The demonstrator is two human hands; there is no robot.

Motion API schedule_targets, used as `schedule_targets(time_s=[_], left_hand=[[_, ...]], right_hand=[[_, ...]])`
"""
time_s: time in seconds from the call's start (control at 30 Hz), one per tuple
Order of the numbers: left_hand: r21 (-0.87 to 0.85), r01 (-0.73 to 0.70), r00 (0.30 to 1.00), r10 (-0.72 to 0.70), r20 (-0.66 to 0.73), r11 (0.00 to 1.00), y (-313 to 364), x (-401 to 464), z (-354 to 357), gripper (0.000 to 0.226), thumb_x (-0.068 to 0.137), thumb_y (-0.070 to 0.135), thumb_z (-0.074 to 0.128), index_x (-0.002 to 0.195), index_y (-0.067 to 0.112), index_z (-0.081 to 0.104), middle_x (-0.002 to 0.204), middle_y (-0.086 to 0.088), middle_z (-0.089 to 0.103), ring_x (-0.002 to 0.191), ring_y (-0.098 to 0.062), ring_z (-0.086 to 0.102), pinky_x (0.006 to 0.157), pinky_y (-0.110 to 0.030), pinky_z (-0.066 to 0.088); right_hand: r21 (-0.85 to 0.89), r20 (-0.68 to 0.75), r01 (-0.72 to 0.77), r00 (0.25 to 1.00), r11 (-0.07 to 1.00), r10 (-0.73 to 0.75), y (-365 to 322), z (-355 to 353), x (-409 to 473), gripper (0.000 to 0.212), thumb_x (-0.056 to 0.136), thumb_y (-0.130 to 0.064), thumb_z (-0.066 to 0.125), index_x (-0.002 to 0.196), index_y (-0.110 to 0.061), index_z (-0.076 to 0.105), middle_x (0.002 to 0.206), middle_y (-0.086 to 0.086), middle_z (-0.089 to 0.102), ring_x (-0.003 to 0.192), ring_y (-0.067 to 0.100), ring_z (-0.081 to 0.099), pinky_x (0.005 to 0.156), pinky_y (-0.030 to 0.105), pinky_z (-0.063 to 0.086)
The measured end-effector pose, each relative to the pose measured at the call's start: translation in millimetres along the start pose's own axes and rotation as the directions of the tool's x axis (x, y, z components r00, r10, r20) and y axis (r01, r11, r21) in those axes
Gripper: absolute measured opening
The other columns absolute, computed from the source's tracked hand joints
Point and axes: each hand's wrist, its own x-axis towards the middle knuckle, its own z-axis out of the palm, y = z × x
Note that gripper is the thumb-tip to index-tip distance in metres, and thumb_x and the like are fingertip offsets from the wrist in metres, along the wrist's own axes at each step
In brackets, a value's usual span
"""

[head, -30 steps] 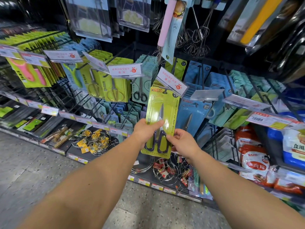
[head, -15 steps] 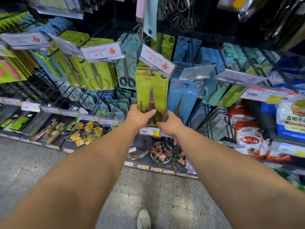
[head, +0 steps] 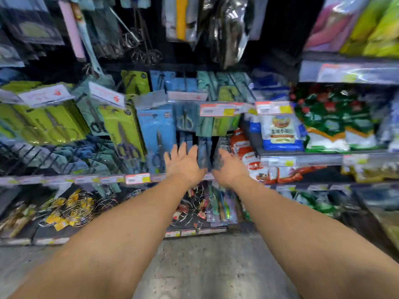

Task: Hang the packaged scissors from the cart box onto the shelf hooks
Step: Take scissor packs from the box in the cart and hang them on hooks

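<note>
While both arms reach toward the shelf, the left hand point(head: 183, 162) shows spread, straight fingers and holds nothing; the right hand point(head: 230, 167) looks loosely spread and empty too, though blur hides its fingertips. The green packaged scissors point(head: 124, 130) hangs on its hook at ten o'clock from the hands, beside a blue pack point(head: 156, 134). Such a carded pack is probably light, stiff and slick-faced; I would pinch its lower edges and steer the top hole onto the hook.
</note>
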Motion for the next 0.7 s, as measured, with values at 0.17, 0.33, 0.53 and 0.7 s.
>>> schedule_targets(time_s=[0.17,0.33,0.53,0.7], left_hand=[[0.023,-0.235,0.971,0.234,0.059,0.972,170.4,-51.6,27.5,0.085,0.09,0.063,0.051,0.158,0.029,0.013,0.166,-0.005,0.004,0.153,-0.031,0.0,0.121,-0.053,0.003],[0.068,-0.491,0.871,0.487,0.067,0.868,332.7,-111.5,57.9,0.082,0.088,0.064,0.052,0.155,0.028,0.02,0.165,-0.007,0.012,0.152,-0.031,0.006,0.121,-0.054,0.005],[0.031,-0.667,0.74,0.656,0.148,0.745,462.8,-167.5,91.8,0.085,0.089,0.065,0.053,0.156,0.03,0.015,0.166,-0.003,0.009,0.153,-0.029,0.004,0.122,-0.053,0.003],[0.037,-0.751,0.65,0.73,0.212,0.659,540.3,-177.6,121.8,0.084,0.09,0.061,0.053,0.156,0.027,0.015,0.166,-0.005,0.01,0.152,-0.031,0.004,0.122,-0.053,0.005]], right_hand=[[-0.107,-0.185,-0.168,0.972,0.98,0.146,150.5,-84.5,-80.5,0.069,0.091,-0.043,0.055,0.151,-0.032,0.022,0.154,0.009,0.029,0.141,0.031,0.028,0.11,0.047,0.034],[-0.102,-0.296,-0.374,0.896,0.922,0.331,287.8,-153.1,-171.7,0.074,0.09,-0.044,0.058,0.152,-0.032,0.02,0.152,0.01,0.032,0.139,0.031,0.032,0.107,0.046,0.039],[0.073,-0.369,-0.544,0.764,0.836,0.529,398.4,-186.6,-244.0,0.068,0.091,-0.045,0.055,0.151,-0.034,0.023,0.155,0.007,0.03,0.141,0.03,0.031,0.11,0.045,0.036],[0.146,-0.383,-0.63,0.675,0.762,0.631,471.9,-197.8,-270.7,0.07,0.09,-0.041,0.055,0.151,-0.035,0.021,0.157,0.006,0.027,0.144,0.026,0.027,0.112,0.042,0.033]])
